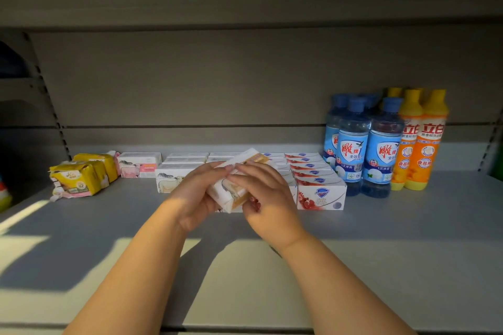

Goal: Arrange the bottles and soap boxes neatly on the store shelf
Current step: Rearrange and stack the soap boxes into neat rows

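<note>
Yellow soap packs [81, 177] lie far left, white soap boxes [187, 160] in rows mid-shelf, red-and-white boxes [321, 193] next, then blue bottles [381, 155] & orange bottles [427, 144] upright at right. Grey shelf [381, 253], partly sunlit, grey back panel. Left hand [196, 193] & right hand [268, 196] both grip one tilted soap box [234, 187] in front of the rows, hiding some. Front red box reads "Safeguard"; orange labels "立白".

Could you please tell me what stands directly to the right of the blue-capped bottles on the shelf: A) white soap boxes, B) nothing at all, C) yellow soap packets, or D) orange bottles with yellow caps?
D: the orange bottles with yellow caps stand right beside the blue-capped bottles on their right, while the white soap boxes lie to their left.
</note>
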Motion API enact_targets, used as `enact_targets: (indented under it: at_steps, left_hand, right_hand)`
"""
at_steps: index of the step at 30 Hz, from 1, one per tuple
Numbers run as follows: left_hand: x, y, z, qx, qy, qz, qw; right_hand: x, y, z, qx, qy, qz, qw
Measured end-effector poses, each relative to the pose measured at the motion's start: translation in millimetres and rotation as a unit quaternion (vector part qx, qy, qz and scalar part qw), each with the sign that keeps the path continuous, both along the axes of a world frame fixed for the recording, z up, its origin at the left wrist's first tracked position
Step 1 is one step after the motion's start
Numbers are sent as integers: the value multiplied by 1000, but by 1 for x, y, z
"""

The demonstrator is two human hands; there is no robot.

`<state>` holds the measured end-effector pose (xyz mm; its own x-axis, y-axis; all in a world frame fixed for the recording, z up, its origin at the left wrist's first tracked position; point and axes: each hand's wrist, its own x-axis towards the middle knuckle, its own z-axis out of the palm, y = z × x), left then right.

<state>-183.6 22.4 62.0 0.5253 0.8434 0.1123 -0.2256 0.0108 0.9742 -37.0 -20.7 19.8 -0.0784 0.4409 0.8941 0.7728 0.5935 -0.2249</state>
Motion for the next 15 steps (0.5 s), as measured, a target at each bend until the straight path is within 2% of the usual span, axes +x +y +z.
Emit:
enact_targets:
  at_steps: [2, 4, 5, 6, 7, 8, 9, 10, 12, 15]
  left_hand:
    - [-5, 4, 1, -28, -1, 51, 998]
    - [-10, 10, 1, -65, -8, 91, 994]
    - [-13, 12, 1, -74, -5, 95, 993]
    - [-15, 13, 1, -73, 4, 91, 993]
    - [-17, 13, 1, -66, 16, 83, 994]
    - [-19, 13, 2, -54, 29, 71, 996]
    - [-20, 13, 1, -41, 44, 59, 996]
    - [-21, 13, 1, -21, 62, 45, 997]
    - [-24, 14, 0, 60, 144, 28, 987]
    - [-35, 17, 3, 187, 293, 29, 937]
  right_hand:
    - [-3, -2, -4, -63, 65, 33, 995]
    - [-3, -2, -5, -156, 181, 46, 970]
    - [-2, 0, -3, -211, 263, 61, 940]
    - [-1, 1, 1, -268, 355, 104, 889]
    - [-1, 2, 4, -315, 439, 169, 825]
    - [0, 4, 3, -348, 493, 227, 764]
    - [1, 4, 1, -370, 504, 264, 734]
    - [1, 3, -1, -387, 485, 275, 734]
    - [-1, 1, -9, -407, 429, 251, 766]
    - [-4, 0, -15, -413, 355, 165, 822]
